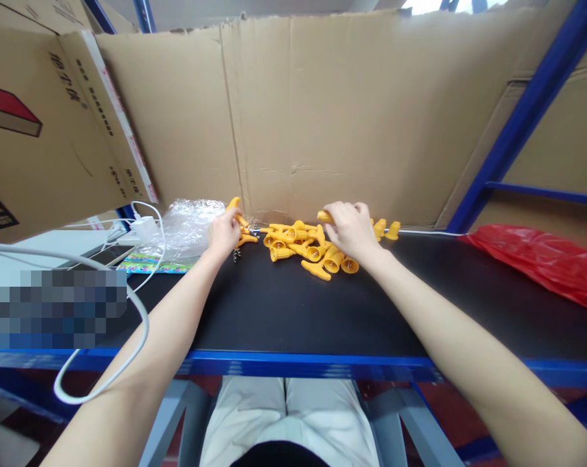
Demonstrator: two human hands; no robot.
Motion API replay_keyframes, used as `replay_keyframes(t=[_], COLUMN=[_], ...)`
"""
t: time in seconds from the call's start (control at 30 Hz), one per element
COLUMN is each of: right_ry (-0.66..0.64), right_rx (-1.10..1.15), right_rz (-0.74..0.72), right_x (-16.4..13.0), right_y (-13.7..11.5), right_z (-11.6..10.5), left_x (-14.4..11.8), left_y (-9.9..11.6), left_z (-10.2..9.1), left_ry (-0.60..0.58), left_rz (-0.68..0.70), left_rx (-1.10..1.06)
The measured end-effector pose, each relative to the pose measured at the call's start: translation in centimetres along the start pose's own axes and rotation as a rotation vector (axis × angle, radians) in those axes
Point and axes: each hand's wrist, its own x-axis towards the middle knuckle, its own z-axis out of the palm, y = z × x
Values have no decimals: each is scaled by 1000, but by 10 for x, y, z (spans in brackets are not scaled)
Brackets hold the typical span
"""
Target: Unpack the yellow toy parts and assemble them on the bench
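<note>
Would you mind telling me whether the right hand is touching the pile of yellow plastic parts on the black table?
Touching: the head view shows the right hand resting on the pile of yellow parts, fingers curled around one piece.

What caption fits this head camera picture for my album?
Left hand holds a yellow corkscrew; right hand grasps another atop the yellow pile on the black table.
</note>
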Motion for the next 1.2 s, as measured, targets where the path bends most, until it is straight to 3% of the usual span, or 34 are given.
replay_keyframes(t=[0.17,0.3,0.43,0.63,0.83,0.93,1.03,1.2], right_ry=[3,7,5,-4,30,84,84,-52], right_rx=[7,-10,-18,-13,11,11,-14,-121], right_rz=[-4,5,6,16,41,169,388,752], right_x=[0,-1,-1,-1,-1,1,-1,-18], right_y=[-2,0,2,1,4,17,40,91], right_z=[2,4,6,7,4,2,0,5], left_x=[1,-1,-3,-4,-6,-9,-10,-11], left_y=[-28,-38,-41,-38,-27,-25,-25,-25], left_z=[11,19,29,37,35,35,36,37], left_ry=[-39,-154,-344,-598,-623,-600,-594,-594], left_rz=[195,231,276,222,130,65,44,19], left_rx=[-4,77,149,303,322,330,340,361])
